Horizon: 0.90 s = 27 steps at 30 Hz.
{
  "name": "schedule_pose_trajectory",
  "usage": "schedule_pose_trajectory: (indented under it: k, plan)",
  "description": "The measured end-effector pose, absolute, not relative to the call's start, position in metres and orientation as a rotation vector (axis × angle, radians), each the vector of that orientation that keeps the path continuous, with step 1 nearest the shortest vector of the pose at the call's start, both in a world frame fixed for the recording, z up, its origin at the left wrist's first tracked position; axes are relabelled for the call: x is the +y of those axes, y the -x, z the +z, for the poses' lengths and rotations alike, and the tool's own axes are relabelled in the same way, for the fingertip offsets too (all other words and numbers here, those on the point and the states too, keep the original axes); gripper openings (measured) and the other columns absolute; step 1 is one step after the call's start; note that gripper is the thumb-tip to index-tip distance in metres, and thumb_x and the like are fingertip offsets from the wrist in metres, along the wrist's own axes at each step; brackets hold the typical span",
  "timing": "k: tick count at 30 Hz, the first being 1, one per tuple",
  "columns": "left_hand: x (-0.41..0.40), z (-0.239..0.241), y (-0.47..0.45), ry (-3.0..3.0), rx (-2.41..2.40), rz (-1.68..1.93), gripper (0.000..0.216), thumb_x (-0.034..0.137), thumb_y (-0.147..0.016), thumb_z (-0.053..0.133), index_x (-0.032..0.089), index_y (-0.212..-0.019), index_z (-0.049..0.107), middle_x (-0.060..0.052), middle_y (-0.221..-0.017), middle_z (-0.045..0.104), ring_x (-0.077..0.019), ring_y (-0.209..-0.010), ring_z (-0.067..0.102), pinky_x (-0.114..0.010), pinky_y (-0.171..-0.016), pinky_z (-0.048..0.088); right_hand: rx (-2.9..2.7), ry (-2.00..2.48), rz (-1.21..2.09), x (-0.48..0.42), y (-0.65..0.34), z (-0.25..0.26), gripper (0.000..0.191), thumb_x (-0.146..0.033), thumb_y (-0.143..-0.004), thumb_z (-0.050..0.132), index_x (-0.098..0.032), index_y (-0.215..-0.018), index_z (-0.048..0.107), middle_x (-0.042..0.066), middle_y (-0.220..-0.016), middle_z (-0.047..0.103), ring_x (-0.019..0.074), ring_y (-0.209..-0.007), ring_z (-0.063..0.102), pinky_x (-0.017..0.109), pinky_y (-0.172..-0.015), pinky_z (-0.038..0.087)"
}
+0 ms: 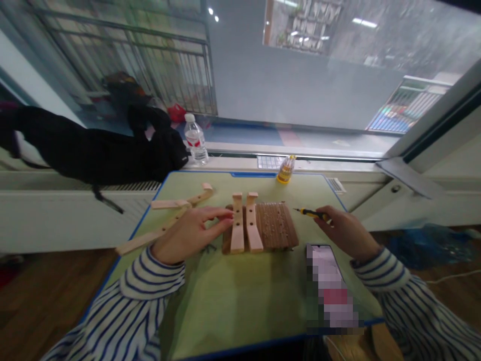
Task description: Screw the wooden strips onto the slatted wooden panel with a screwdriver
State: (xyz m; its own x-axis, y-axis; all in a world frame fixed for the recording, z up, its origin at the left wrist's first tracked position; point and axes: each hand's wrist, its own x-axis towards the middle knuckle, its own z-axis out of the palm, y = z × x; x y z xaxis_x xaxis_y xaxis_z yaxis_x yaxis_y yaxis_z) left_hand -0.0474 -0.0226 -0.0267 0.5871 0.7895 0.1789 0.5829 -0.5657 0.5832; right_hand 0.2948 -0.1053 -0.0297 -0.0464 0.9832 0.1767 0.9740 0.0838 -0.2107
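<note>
My right hand (347, 233) grips a yellow-and-black screwdriver (313, 214), its shaft pointing left toward a brown slatted wooden board (278, 225). Across the board's left half lie two pale wooden legs with hooked tops, the left leg (238, 235) and the right leg (255, 238), each with two dark holes. My left hand (191, 230) has thumb and index finger drawn together at the left leg's edge, near its holes. Whatever sits between those fingertips is too small to make out. More pale wooden pieces (141, 241) lie behind and beside my left hand, partly covered by it.
Small dark screws (209, 247) rest left of the board on the green table (225, 301). A phone (330, 281) lies at right. A glue bottle (286, 169) stands at the far edge. On the sill are a water bottle (196, 140) and a black bag (108, 150).
</note>
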Motion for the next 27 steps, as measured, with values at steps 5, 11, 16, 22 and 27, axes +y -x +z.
schedule_pose_trajectory:
  k: [5,11,16,22,27]
  plan:
    - [-0.043,-0.042,0.057,-2.297,1.134,0.627,0.038,0.047,-0.082,0.056,0.024,-0.11,0.063,-0.003,-0.112,0.066,-0.0202,-0.104,0.059,-0.032,-0.091,0.047,-2.096,2.038,0.087,-0.104,-0.3,-0.046,0.027,-0.033,-0.09,0.039,-0.015,-0.105,0.054,0.009,-0.079,0.069,0.0207,-0.07,0.065,0.03,-0.06,0.045]
    - [-0.053,-0.053,0.06,-2.339,1.037,0.625,0.042,0.041,-0.081,0.059,0.026,-0.119,0.056,-0.003,-0.125,0.057,-0.0205,-0.117,0.051,-0.036,-0.102,0.039,-2.144,2.141,0.104,-0.099,-0.304,-0.063,0.026,-0.035,-0.09,0.041,-0.016,-0.096,0.058,0.009,-0.077,0.069,0.0201,-0.069,0.065,0.028,-0.058,0.039]
    - [-0.057,-0.064,0.058,-2.427,0.88,0.703,0.04,0.029,-0.082,0.059,0.025,-0.122,0.054,-0.006,-0.126,0.056,-0.0208,-0.117,0.051,-0.039,-0.101,0.042,-2.148,2.222,0.076,-0.09,-0.306,-0.079,0.024,-0.033,-0.087,0.043,-0.016,-0.091,0.06,0.01,-0.077,0.068,0.0204,-0.068,0.063,0.027,-0.058,0.036]
    - [-0.061,-0.074,0.051,-2.529,0.797,0.873,0.033,0.025,-0.083,0.06,0.024,-0.116,0.058,-0.007,-0.119,0.06,-0.0195,-0.112,0.055,-0.038,-0.095,0.046,-2.183,2.171,0.054,-0.088,-0.308,-0.085,0.025,-0.035,-0.087,0.045,-0.016,-0.091,0.06,0.013,-0.087,0.066,0.0244,-0.078,0.063,0.031,-0.065,0.041]
    - [-0.062,-0.074,0.047,-2.664,0.834,0.936,0.023,0.024,-0.086,0.056,0.021,-0.107,0.063,-0.005,-0.104,0.068,-0.0191,-0.098,0.062,-0.035,-0.083,0.051,-2.227,1.996,0.115,-0.091,-0.3,-0.078,0.035,-0.037,-0.091,0.038,-0.017,-0.114,0.053,0.013,-0.107,0.062,0.0229,-0.094,0.06,0.033,-0.078,0.043]
